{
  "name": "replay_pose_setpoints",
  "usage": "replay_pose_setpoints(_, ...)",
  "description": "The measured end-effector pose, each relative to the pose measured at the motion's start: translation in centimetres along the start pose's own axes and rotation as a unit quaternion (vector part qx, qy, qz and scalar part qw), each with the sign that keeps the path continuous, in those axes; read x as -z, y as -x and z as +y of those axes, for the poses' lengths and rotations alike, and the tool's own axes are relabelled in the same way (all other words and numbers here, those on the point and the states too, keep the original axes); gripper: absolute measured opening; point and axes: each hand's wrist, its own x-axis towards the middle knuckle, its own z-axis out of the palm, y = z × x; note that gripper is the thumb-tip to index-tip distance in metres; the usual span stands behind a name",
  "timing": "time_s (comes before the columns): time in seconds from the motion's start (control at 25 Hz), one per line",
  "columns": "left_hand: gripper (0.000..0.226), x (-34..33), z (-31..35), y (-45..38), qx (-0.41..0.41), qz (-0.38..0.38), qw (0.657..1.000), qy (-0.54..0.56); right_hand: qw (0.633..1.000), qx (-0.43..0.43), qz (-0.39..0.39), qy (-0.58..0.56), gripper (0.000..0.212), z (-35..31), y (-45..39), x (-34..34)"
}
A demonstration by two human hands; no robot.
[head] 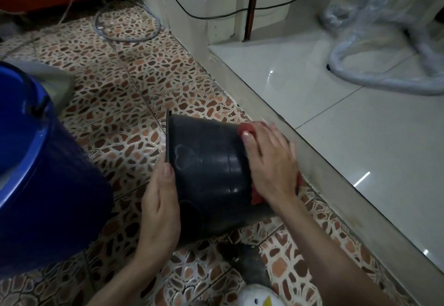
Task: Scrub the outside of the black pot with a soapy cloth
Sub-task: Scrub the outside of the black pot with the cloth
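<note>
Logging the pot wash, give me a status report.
Left hand grips black pot at rim. Right hand presses red cloth on pot's base. Blue bucket close left, not blocking.

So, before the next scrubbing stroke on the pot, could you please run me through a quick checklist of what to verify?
1. Black pot lies on its side on the patterned floor: ok.
2. Left hand steadies the pot at its rim, thumb on the edge: ok.
3. Right hand presses the red cloth against the pot's base end: ok.
4. Cloth soapy enough: cannot tell; no suds show.
5. Blue bucket within reach, on the left: ok; its contents are out of view.
6. Side wall already scrubbed: cannot tell; it looks dull, with faint marks.
</note>
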Motion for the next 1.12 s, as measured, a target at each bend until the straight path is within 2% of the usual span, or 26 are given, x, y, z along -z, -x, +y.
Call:
replay_pose_setpoints(0.08, 0.042, 0.3, -1.5, 0.5, -0.003, 0.009, 1.000, -0.013, 0.997, -0.068, 0.024, -0.038, 0.047, 3.2, 0.6, 0.5)
replay_pose_setpoints(0.16, 0.036, 0.2, -1.9, 0.7, -0.004, 0.006, 1.000, -0.022, 0.981, -0.131, 0.060, -0.129, 0.036, 4.9, 1.1, 0.8)
replay_pose_setpoints(0.24, 0.032, -0.2, -1.6, 0.5, -0.010, 0.002, 1.000, -0.022, 0.954, -0.180, 0.126, -0.205, 0.027, 4.4, 1.1, 1.2)
replay_pose_setpoints(0.28, 0.033, -0.3, -1.6, 0.3, -0.012, 0.001, 1.000, -0.020, 0.943, -0.175, 0.165, -0.231, 0.021, 3.3, 1.2, 1.6)
replay_pose_setpoints(0.36, 0.036, -0.4, -1.9, 0.2, -0.025, 0.007, 1.000, -0.016, 0.944, -0.078, 0.205, -0.249, 0.024, -0.5, 1.3, 2.1)
replay_pose_setpoints(0.4, 0.038, -0.4, -2.2, 0.2, -0.029, 0.010, 0.999, -0.016, 0.950, -0.005, 0.184, -0.252, 0.026, -2.6, 1.5, 1.7)
replay_pose_setpoints(0.44, 0.042, -0.4, -2.4, 0.4, -0.032, 0.013, 0.999, -0.022, 0.959, 0.065, 0.135, -0.239, 0.028, -4.7, 2.0, 1.0)
replay_pose_setpoints(0.52, 0.043, -0.5, -2.3, 0.8, -0.027, 0.020, 0.999, -0.024, 0.975, 0.167, 0.028, -0.143, 0.043, -7.6, 3.1, -0.9)
replay_pose_setpoints(0.6, 0.036, -0.3, -2.2, 1.0, -0.007, 0.010, 1.000, -0.008, 0.981, 0.185, -0.015, -0.053, 0.056, -7.1, 3.0, -1.9)
replay_pose_setpoints(0.72, 0.036, 0.1, -2.3, 1.4, 0.005, -0.009, 1.000, 0.010, 0.995, 0.097, -0.004, -0.006, 0.063, -3.1, 1.9, -1.3)
replay_pose_setpoints(0.84, 0.041, 0.4, -2.6, 1.8, 0.012, -0.048, 0.999, -0.008, 1.000, -0.009, 0.021, -0.005, 0.054, 1.8, 1.1, 0.0)
replay_pose_setpoints(0.92, 0.035, 0.7, -3.5, 2.0, 0.019, -0.070, 0.997, -0.019, 0.998, -0.041, 0.028, -0.048, 0.050, 4.1, 0.9, 0.4)
replay_pose_setpoints(1.04, 0.065, 1.6, -3.9, 2.2, 0.040, -0.106, 0.992, -0.049, 0.977, -0.116, 0.086, -0.158, 0.035, 4.9, 0.5, 1.4)
replay_pose_setpoints(1.12, 0.068, 1.8, -2.3, 0.8, 0.051, -0.092, 0.994, -0.027, 0.970, -0.086, 0.129, -0.185, 0.032, 2.8, 1.3, 1.9)
